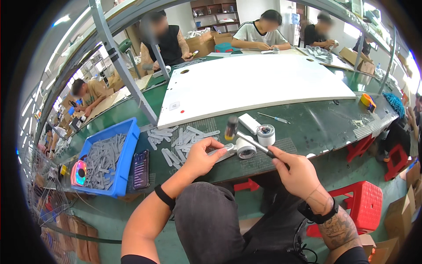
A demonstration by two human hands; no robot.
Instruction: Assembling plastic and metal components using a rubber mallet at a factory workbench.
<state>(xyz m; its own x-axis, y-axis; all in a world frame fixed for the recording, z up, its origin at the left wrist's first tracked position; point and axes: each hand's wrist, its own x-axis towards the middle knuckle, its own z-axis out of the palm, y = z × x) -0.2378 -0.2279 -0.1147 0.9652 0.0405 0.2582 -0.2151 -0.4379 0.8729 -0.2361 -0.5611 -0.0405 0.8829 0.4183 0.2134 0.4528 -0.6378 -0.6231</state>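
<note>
My right hand (297,172) is wrapped round the handle of a small hammer (231,128). The hammer's head is raised over the bench, left of two white cylindrical housings. Between the fingers of my left hand (200,159) is a grey flat plastic strip (223,152), its far end at the nearer white housing (246,148). That housing lies tilted, its round end toward me; whether strip and housing are joined I cannot tell. A second white housing (266,135) stands just behind it, showing dark parts inside its open top. A white rectangular block (249,123) lies farther back.
Loose grey strips (187,137) lie left of my hands. A blue bin (119,179) of similar strips and a phone (141,170) sit farther left. A screwdriver (276,118) lies below the large white board (259,83). Several people work across the bench. A red stool (367,204) stands right.
</note>
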